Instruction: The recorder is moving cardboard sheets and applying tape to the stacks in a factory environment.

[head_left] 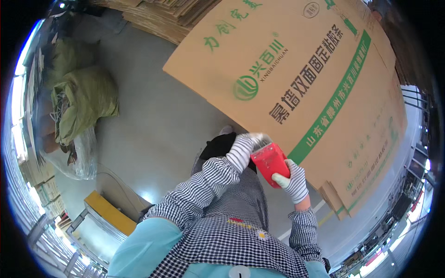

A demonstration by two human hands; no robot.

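My right hand (293,180), in a striped white glove, is wrapped round a flat red tool (272,163) with a metal edge at its upper left end; its exact kind does not show. My left hand (244,149), gloved alike, is at that metal edge with its fingers curled in. They are slightly blurred, and what they pinch, if anything, is hidden. Just beyond both hands lies a large printed cardboard carton sheet (259,116) with green and black markings. Its near edge runs close to the red tool.
Stacked cardboard (157,18) stands behind the sheet. At the left are a bulging green woven sack (95,95) and a clear plastic bag (85,160) on the grey floor (148,111). A yellow-edged piece of equipment (109,213) stands at the lower left.
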